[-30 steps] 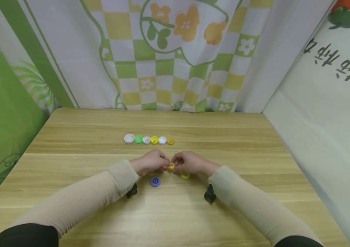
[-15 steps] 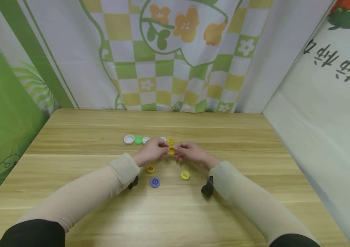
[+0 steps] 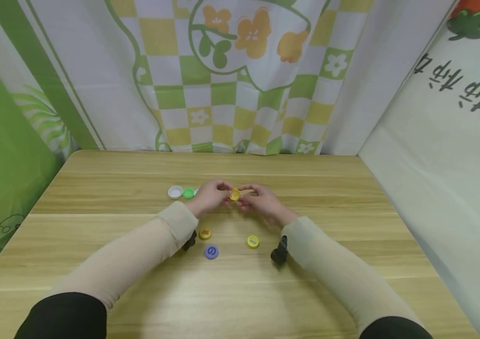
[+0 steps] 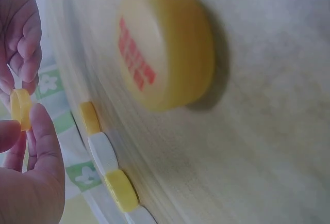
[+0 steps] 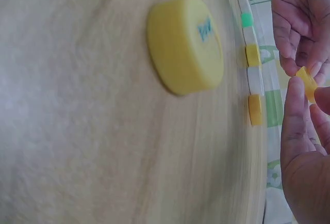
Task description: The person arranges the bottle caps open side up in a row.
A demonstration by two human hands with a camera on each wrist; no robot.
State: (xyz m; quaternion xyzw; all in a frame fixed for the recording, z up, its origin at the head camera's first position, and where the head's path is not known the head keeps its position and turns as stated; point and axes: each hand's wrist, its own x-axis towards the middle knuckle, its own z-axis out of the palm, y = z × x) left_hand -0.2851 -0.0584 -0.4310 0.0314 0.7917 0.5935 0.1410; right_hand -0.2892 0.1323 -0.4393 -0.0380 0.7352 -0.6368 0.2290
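Note:
Over the back half of the table, my left hand (image 3: 212, 196) and right hand (image 3: 263, 201) meet at a small orange-yellow bottle cap (image 3: 234, 195). Its hollow side shows in the head view. Thumb and fingers of the left hand pinch it in the left wrist view, where the cap (image 4: 20, 109) is raised off the wood. From the other side the right hand pinches it as well, as the right wrist view shows. Behind it runs a row of caps: white (image 3: 175, 192), green (image 3: 188, 193), and others that the left hand hides in the head view.
Nearer the body lie an orange cap with red print (image 3: 205, 234), a purple cap (image 3: 211, 252) and a yellow cap (image 3: 253, 242). At the row's right end sits an orange cap (image 5: 255, 110). A patterned curtain (image 3: 240, 94) hangs behind the wooden table (image 3: 307, 174).
Both hands have moved away from the body with the orange-yellow cap, from among the near caps up to the row. The cap's hollow side has turned into view. The near caps have stayed put.

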